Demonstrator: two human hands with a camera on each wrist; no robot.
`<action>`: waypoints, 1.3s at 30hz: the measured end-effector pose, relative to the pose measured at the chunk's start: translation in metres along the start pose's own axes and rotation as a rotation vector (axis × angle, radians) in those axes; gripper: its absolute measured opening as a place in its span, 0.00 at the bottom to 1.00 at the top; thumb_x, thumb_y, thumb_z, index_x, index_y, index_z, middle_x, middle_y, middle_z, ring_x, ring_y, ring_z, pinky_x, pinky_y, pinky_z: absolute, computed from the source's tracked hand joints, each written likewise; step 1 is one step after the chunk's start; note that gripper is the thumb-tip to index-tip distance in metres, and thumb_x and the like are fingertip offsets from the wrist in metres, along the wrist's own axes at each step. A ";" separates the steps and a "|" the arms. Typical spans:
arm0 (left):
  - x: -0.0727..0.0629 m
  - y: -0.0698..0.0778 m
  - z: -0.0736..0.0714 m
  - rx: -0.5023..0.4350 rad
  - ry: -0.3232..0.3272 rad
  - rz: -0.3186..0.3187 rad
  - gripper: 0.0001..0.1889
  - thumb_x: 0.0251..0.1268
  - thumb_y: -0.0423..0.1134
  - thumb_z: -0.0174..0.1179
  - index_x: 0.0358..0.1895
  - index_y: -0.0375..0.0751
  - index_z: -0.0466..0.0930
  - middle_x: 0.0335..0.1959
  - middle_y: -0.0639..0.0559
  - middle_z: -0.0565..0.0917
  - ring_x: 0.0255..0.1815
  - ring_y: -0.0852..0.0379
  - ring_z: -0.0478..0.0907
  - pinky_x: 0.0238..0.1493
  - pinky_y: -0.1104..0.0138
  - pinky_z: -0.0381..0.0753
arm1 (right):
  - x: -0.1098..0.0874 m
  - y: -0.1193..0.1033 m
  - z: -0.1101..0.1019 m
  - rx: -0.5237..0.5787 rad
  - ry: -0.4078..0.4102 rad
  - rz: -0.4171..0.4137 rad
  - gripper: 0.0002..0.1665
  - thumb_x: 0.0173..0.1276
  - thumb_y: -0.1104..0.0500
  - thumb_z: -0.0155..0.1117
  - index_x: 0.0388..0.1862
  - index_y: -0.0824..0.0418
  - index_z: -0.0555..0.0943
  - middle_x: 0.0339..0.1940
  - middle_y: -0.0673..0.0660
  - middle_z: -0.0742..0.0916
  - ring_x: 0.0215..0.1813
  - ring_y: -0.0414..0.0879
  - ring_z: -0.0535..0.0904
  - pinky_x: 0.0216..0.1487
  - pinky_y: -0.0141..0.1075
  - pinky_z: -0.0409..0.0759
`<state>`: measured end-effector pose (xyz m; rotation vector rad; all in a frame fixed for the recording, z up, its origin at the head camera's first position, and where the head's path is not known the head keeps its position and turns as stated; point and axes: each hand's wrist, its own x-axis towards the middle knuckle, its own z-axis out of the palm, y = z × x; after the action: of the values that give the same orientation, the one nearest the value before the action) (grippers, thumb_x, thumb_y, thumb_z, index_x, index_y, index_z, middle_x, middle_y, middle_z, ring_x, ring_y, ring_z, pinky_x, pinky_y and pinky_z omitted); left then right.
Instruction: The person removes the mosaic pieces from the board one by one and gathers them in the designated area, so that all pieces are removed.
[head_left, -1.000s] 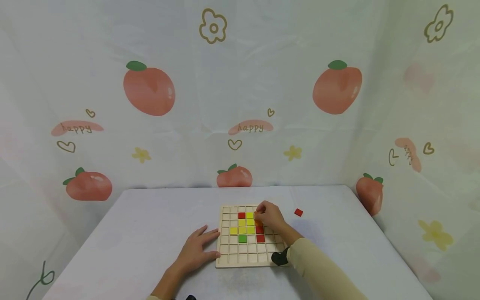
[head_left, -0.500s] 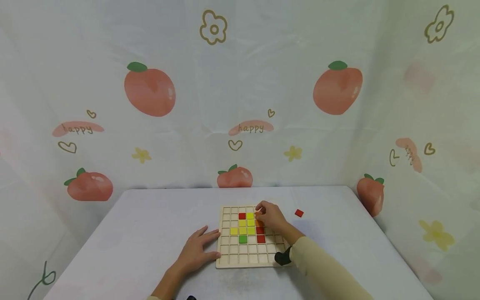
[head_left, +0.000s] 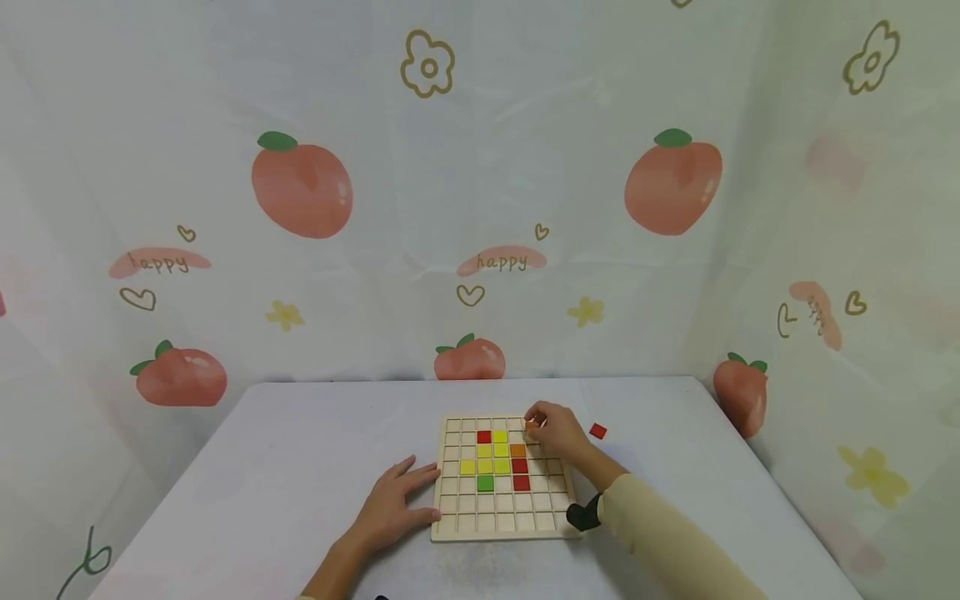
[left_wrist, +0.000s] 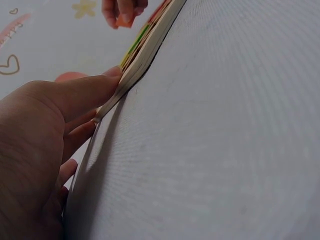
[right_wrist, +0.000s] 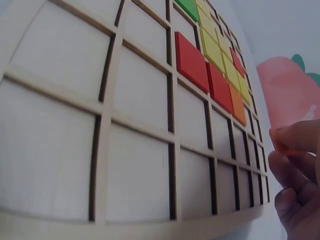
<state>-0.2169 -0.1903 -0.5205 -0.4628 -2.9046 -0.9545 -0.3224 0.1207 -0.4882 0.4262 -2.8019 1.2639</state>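
My right hand (head_left: 557,432) pinches a small orange tile (right_wrist: 280,144) between thumb and fingers. It is over the upper right part of a wooden grid board (head_left: 459,523). My left hand (head_left: 392,502) lies at the board's left edge, its thumb and fingertips touching the rim, as the left wrist view also shows. In the grid sit several yellow tiles (head_left: 484,466), a green tile (head_left: 485,483), and an orange tile (head_left: 518,451) above two red tiles (head_left: 521,475). Another red tile (head_left: 483,437) lies in an upper cell.
One loose red tile (head_left: 597,431) lies on the white-covered table (head_left: 300,467), to the right of the board. Behind the table hangs a white curtain (head_left: 390,208) printed with peaches, and it continues along both sides.
My right hand has shifted to the right with the pinched orange tile, uncovering the orange tile in the grid. My left hand stays at the board's edge. The head view has tilted slightly.
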 end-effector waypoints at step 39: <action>0.002 -0.005 0.004 0.015 0.033 0.022 0.36 0.49 0.63 0.68 0.62 0.50 0.79 0.63 0.58 0.77 0.72 0.41 0.60 0.65 0.38 0.58 | -0.026 0.063 -0.072 -0.006 0.217 0.152 0.08 0.62 0.67 0.68 0.40 0.65 0.80 0.31 0.56 0.82 0.33 0.49 0.77 0.27 0.36 0.77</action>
<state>-0.2199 -0.1913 -0.5266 -0.4726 -2.8687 -0.9277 -0.3194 0.2195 -0.4902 0.0704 -2.6950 1.2440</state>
